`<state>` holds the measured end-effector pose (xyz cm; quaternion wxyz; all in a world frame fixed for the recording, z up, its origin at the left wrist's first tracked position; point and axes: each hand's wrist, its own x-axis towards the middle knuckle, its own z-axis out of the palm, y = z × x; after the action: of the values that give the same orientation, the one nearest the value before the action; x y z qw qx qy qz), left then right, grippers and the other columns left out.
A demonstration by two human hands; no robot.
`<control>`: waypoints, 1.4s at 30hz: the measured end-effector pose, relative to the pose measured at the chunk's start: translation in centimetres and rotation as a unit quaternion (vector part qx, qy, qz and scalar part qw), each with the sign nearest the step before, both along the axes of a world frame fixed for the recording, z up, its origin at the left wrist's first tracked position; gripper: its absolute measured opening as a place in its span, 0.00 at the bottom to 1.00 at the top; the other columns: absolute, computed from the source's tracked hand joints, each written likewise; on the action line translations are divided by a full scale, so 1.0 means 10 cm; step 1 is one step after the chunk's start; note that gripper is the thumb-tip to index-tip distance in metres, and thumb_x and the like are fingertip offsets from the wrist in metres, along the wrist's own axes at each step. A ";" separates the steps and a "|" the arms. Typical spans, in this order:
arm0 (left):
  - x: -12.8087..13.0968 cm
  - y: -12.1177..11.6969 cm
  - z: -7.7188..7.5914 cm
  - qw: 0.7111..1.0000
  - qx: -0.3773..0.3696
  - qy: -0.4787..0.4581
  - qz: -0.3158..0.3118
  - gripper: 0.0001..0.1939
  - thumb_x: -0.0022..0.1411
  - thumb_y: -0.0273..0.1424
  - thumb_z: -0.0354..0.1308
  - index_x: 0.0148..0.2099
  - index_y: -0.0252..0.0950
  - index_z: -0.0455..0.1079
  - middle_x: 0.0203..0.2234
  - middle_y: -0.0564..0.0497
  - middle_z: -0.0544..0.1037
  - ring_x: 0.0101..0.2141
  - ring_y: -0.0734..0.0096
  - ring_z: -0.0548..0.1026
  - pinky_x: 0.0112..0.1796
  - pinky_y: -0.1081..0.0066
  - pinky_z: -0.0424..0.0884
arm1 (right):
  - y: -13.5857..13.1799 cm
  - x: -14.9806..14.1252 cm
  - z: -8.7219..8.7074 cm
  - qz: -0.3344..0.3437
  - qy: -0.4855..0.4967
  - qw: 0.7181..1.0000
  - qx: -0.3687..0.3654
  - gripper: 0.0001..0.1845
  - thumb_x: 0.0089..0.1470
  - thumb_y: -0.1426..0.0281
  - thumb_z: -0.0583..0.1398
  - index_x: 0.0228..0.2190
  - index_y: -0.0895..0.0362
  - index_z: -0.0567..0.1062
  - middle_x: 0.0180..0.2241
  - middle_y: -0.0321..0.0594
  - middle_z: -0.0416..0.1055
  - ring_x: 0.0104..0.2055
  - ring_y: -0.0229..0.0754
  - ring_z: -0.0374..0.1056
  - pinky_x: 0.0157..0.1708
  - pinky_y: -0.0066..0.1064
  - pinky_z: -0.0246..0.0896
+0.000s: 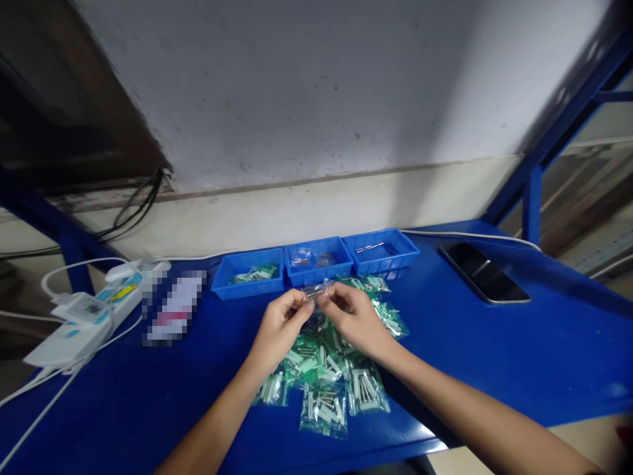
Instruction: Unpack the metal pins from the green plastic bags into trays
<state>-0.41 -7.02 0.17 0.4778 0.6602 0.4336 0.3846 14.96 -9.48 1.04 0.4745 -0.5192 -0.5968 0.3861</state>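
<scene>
Between both hands is a small clear plastic bag (316, 289) with thin metal pieces, perhaps screws, in it. My left hand (281, 324) pinches its left end, thumb against fingers. At the other end, my right hand (357, 318) grips it the same way. Below the hands lies a pile of small clear bags (324, 408) holding pale plugs and screws, some of them greenish. Just beyond the hands stands the middle blue bin (319, 267), with a clear bag and a few small metal parts inside.
The left blue bin (250, 287) holds greenish packets; the right blue bin (383, 262) holds thin metal pieces. A dark phone (484, 272) lies to the right. On the left are a white power strip (91, 330) with cables and a blurred white packet (177, 307). A wall (316, 211) stands behind.
</scene>
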 end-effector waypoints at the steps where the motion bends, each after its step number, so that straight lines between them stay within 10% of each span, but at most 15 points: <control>1: 0.00 -0.01 0.01 1.000 0.000 -0.003 0.005 0.11 0.59 0.36 0.54 0.29 0.35 0.62 0.23 0.56 0.64 0.27 0.75 0.63 0.30 0.75 0.59 | -0.01 -0.01 0.01 0.002 -0.004 1.000 0.004 0.10 0.52 0.65 0.55 0.23 0.57 0.67 0.20 0.32 0.61 0.22 0.33 0.55 0.23 0.26 0.49; 25: -0.04 0.03 0.01 0.995 0.088 0.034 0.031 0.11 0.59 0.38 0.55 0.35 0.35 0.69 0.30 0.51 0.75 0.33 0.69 0.72 0.35 0.72 0.66 | 0.01 0.05 0.01 -0.012 0.017 1.000 0.017 0.13 0.53 0.60 0.55 0.28 0.58 0.70 0.17 0.29 0.56 0.18 0.32 0.50 0.19 0.26 0.45; 33: -0.07 0.08 -0.02 0.993 0.033 0.071 0.088 0.15 0.57 0.43 0.55 0.34 0.35 0.71 0.26 0.50 0.75 0.30 0.68 0.72 0.31 0.72 0.64 | -0.01 0.04 0.05 -0.070 0.049 0.994 0.073 0.09 0.53 0.64 0.55 0.28 0.57 0.70 0.24 0.37 0.72 0.25 0.36 0.66 0.26 0.29 0.59; 42: -0.06 0.03 0.10 0.990 -0.060 -0.122 0.022 0.13 0.58 0.39 0.57 0.37 0.33 0.70 0.28 0.49 0.72 0.29 0.74 0.70 0.27 0.76 0.64 | -0.12 0.01 0.07 -0.045 -0.051 0.981 0.179 0.07 0.52 0.69 0.57 0.31 0.55 0.75 0.32 0.38 0.76 0.33 0.40 0.71 0.35 0.32 0.63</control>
<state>-1.06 -6.74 1.17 0.5576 0.5685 0.4085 0.4461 15.09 -10.71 1.70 0.5454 -0.4717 -0.6556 0.2240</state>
